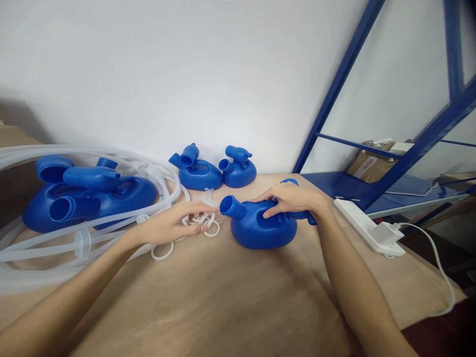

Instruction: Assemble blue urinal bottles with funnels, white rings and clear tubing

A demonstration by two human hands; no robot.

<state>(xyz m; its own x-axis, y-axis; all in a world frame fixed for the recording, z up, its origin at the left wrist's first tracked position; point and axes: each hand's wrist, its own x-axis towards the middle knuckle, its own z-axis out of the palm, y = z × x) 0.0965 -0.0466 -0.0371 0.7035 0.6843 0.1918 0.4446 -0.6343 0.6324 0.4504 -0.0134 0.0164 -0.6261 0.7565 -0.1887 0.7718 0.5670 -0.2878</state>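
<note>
My right hand [288, 201] is wrapped over the handle of a blue plastic urinal bottle [262, 230], which sits on the wooden table with its open round neck angled up to the left. Another blue piece [308, 217] shows beside my right wrist, partly covered by it. My left hand [178, 223] hovers over or touches a small pile of white plastic rings and caps [211, 225], fingers and thumb apart. Whether its fingertips touch the pile I cannot tell. One white ring [162, 254] lies on the table below that hand.
Two more blue bottles [201, 176] stand by the wall. At left, further blue bottles [126, 196] lie among coiled translucent tubes [44, 253]. A white power strip [366, 228] with a plugged-in charger is at right. A blue metal rack [334, 84] rises behind it.
</note>
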